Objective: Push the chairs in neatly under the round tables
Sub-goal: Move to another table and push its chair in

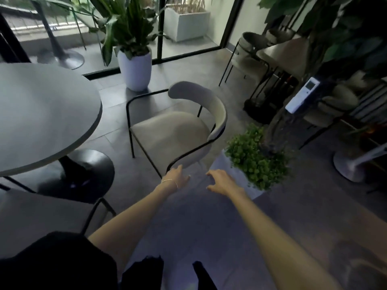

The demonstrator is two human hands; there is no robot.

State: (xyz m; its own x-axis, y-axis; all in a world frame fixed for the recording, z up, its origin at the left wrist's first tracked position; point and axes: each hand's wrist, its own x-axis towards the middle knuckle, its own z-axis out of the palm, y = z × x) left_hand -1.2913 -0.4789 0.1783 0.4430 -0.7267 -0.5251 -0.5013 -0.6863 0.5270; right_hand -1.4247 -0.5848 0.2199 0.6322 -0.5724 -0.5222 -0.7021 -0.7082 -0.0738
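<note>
Both our hands reach toward a beige chair pulled out from the round table.

At lower centre, our left hand [178, 180], a thin bracelet on its wrist, spreads open with fingertips at the black frame near the backrest's lower end, gripping nothing; our right hand [219, 182] hovers open and empty just beside it. Above them the beige chair [173, 132] stands apart from the round table [41, 114] at left. A small leafy plant [255, 162] sits right of the chair; a white potted plant [135, 68] stands beyond.
</note>
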